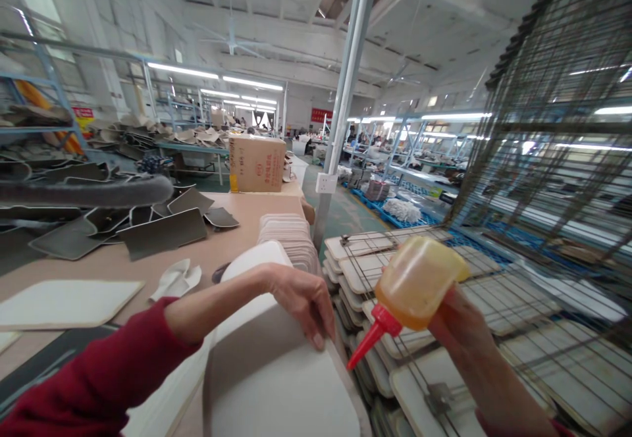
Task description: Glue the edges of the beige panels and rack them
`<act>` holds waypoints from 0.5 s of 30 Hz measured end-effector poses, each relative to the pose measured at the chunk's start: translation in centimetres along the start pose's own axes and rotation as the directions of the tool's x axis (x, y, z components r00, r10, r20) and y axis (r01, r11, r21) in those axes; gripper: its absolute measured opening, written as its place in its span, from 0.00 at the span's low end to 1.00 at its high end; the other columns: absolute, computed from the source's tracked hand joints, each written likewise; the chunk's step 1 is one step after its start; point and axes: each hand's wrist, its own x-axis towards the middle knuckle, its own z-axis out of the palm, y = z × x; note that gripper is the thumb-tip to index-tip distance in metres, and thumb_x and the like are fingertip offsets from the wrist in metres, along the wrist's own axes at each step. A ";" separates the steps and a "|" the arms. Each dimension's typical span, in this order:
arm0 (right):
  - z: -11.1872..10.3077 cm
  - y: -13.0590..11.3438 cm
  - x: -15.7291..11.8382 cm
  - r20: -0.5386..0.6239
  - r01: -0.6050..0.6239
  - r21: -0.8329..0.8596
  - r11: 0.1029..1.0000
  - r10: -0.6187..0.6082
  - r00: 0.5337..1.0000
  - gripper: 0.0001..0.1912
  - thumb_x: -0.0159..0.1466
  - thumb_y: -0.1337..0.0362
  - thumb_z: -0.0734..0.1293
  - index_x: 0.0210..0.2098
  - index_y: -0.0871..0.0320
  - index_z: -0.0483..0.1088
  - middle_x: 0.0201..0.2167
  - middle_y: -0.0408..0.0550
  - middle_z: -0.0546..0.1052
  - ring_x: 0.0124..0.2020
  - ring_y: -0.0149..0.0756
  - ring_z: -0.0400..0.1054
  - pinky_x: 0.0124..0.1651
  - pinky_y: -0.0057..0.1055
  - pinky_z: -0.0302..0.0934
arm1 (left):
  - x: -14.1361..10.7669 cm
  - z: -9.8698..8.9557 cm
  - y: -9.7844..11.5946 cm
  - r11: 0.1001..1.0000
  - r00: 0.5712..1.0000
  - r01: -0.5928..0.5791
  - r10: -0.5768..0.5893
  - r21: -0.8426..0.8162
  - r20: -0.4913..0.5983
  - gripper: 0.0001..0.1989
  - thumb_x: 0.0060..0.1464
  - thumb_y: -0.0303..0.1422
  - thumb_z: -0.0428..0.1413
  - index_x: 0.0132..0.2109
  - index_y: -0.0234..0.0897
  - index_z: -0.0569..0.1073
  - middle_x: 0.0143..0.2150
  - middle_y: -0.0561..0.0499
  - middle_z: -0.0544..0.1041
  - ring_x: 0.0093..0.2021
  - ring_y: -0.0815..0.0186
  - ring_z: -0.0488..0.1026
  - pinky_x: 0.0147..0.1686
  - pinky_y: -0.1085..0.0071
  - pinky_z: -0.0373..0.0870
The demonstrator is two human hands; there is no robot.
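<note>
The left hand (299, 299) lies with bent fingers at the right edge of a white panel (281, 391), whether closed on it cannot be told, while the right hand (457, 315) grips a bottle (415, 279) of yellowish liquid, tilted, its red nozzle (368, 341) pointing down near that edge, contact not determinable. To the right, white boards (577, 364) lie stacked with wire racks; on the table (237, 243) beyond the panel stand a row of pads (286, 226), with grey pieces (162, 233) at left, and farther back a carton (257, 167).
</note>
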 end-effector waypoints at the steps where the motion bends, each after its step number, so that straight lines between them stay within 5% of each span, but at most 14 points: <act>1: -0.2 0.0 0.0 -0.005 -0.001 0.006 1.000 0.001 1.000 0.23 0.51 0.52 0.71 0.46 0.43 0.69 0.38 0.41 0.76 0.46 0.42 0.68 0.47 0.39 0.65 | 0.2 0.1 0.0 1.000 1.000 0.010 -0.010 -0.004 0.000 0.26 0.38 0.45 0.64 0.38 0.25 0.80 0.30 0.47 0.80 0.31 0.65 0.73 0.31 0.78 0.69; 6: -1.0 0.3 -0.2 -0.007 -0.017 0.044 0.999 0.017 1.000 0.26 0.49 0.54 0.73 0.47 0.46 0.69 0.43 0.44 0.75 0.45 0.44 0.69 0.45 0.41 0.66 | 0.9 0.5 0.1 0.999 0.999 0.034 -0.034 -0.019 -0.018 0.22 0.38 0.42 0.65 0.37 0.26 0.80 0.29 0.49 0.80 0.31 0.66 0.74 0.31 0.79 0.69; 15: 0.1 0.6 -0.8 -0.039 -0.008 0.065 0.998 0.011 0.999 0.28 0.48 0.48 0.72 0.48 0.46 0.68 0.35 0.41 0.76 0.40 0.42 0.70 0.51 0.41 0.62 | 1.5 0.7 0.7 0.998 0.998 0.063 -0.063 -0.032 -0.016 0.27 0.36 0.47 0.64 0.36 0.26 0.80 0.29 0.48 0.80 0.30 0.66 0.73 0.31 0.79 0.69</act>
